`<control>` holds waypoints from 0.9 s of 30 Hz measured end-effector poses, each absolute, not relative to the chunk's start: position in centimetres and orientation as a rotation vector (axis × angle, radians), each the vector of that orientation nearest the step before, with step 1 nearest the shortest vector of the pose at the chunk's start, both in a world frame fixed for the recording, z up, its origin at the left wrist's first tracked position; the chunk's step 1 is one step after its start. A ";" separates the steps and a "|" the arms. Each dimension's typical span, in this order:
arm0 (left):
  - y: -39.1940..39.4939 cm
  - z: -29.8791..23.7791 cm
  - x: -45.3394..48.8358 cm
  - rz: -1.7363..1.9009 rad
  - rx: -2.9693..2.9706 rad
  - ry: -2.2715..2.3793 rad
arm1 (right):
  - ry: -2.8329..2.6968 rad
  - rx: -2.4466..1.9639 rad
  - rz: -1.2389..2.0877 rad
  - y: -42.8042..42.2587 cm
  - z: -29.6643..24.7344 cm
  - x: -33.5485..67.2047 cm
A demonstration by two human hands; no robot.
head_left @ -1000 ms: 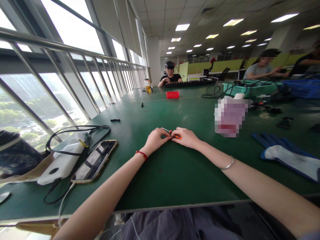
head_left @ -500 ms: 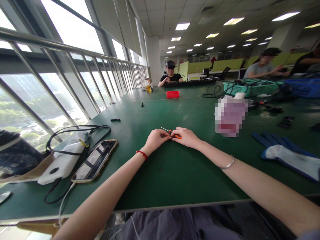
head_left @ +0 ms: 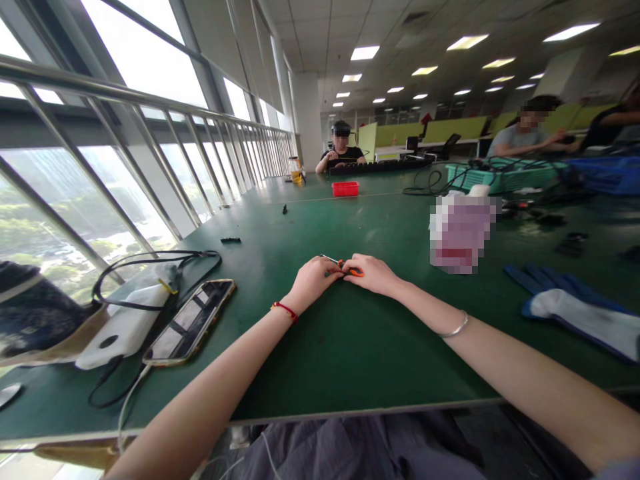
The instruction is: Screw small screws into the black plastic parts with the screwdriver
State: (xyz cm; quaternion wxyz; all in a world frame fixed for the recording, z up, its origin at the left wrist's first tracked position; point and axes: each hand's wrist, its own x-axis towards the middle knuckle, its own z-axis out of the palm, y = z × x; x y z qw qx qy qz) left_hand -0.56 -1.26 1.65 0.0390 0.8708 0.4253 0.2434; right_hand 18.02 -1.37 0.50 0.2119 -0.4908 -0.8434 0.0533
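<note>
Just past the middle of the green table, my right hand [head_left: 371, 273] is closed around a small screwdriver [head_left: 355, 272] with an orange and black handle. Its thin metal shaft points up and left, passing behind the fingers of my left hand [head_left: 315, 279]. Thumb and fingers of my left hand are pinched together close to the screwdriver's handle. Whatever sits in that pinch is hidden by the fingers. The two hands almost touch at the fingertips, low over the tabletop.
A phone [head_left: 193, 323], a white power bank [head_left: 125, 327] and black cables lie left. A black strip [head_left: 231, 240] and a red box [head_left: 346, 189] are farther off. Blue-white gloves [head_left: 585, 313] and a pink-white package [head_left: 463, 233] lie right. Co-workers sit beyond.
My left hand has shifted very slightly to the right, covering a little more of the screwdriver's shaft. My right hand stays in place, holding the screwdriver.
</note>
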 end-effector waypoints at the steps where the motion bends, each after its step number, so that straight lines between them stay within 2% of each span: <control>1: -1.3 1.7 -0.5 0.732 2.703 1.309 | -2.343 -1.366 0.147 -1.3 0.5 18.0; 12: -1.3 1.7 -0.5 0.601 3.044 1.237 | -2.321 -1.413 0.126 -1.8 0.8 17.9; 27: -1.3 2.1 -0.8 0.615 3.037 1.109 | -2.299 -1.409 0.125 -1.7 0.6 17.9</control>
